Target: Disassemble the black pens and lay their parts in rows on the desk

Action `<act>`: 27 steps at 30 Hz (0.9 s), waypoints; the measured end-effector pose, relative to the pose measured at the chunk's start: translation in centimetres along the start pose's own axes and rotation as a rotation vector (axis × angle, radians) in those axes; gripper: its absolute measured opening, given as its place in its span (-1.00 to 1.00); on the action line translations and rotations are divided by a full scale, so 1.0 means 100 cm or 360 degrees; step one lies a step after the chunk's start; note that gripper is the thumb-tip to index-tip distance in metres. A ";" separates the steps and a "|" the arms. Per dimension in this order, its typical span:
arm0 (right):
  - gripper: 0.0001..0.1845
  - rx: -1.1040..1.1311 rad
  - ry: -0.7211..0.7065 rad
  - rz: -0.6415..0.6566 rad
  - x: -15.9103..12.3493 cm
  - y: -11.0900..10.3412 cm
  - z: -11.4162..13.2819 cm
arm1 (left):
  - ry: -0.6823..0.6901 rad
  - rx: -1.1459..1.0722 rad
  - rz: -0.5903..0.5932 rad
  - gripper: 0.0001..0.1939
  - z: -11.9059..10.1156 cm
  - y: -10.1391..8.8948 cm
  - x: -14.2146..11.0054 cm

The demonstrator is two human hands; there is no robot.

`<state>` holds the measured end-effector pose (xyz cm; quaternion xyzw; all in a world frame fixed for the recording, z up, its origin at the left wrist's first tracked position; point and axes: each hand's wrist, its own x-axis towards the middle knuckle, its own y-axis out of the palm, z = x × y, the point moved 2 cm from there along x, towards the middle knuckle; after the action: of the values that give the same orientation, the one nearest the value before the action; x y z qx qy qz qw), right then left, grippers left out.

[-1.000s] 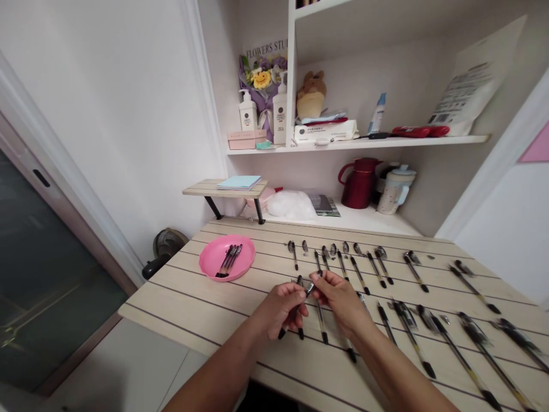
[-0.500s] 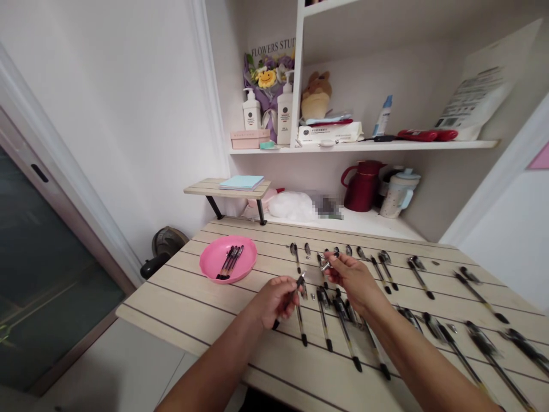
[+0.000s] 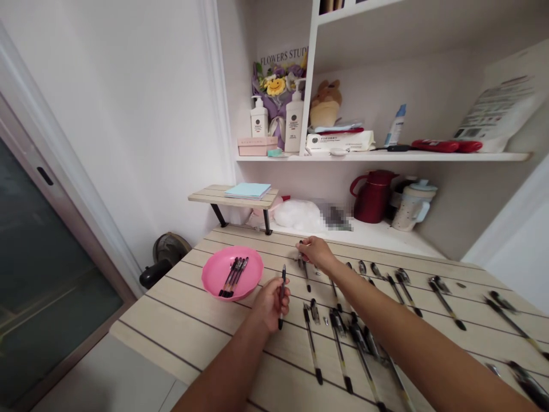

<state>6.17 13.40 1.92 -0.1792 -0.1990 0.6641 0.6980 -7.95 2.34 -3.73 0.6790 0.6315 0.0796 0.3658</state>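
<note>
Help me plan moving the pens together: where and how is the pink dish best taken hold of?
I'd pinch the left rim of the pink dish, coming from the left. Its raised, wavy edge gives something to hold, and that side is away from the left forearm. Keep it level, since the pens lying side by side inside could slide.

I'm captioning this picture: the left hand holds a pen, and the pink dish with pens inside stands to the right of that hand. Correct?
Not the side: the head view shows the pink dish, with pens inside, standing to the left of the left hand, which does hold a pen.
</note>
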 end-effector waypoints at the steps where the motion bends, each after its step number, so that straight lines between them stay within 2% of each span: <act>1: -0.80 -0.0089 -0.0008 0.0006 0.005 0.005 0.001 | -0.0002 -0.0024 -0.0030 -0.75 0.000 -0.001 0.002; 8: -0.73 -0.0640 -0.0047 0.0059 0.023 0.045 0.003 | -0.0016 -0.0122 -0.0189 -0.74 0.003 -0.004 0.016; 14: -0.67 -0.0829 -0.0040 0.0117 0.019 0.067 -0.002 | 0.0000 -0.0159 -0.0228 -0.75 0.003 -0.004 0.017; 18: -0.66 -0.0811 -0.0039 0.0141 0.020 0.063 -0.002 | 0.0023 -0.0155 -0.0213 -0.75 0.002 -0.003 0.016; 23: -0.75 -0.0612 -0.0043 0.0168 0.018 0.040 0.000 | 0.0032 -0.0154 -0.0168 -0.77 0.002 -0.003 0.016; 27: -0.59 -0.0319 0.0002 0.0327 -0.007 0.029 -0.004 | -0.0001 -0.0131 -0.0148 -0.75 0.004 -0.003 0.017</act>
<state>3.85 12.89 0.09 -0.2679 -0.2443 0.7087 0.6052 -7.62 3.69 -4.81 0.6333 0.6586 0.0881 0.3968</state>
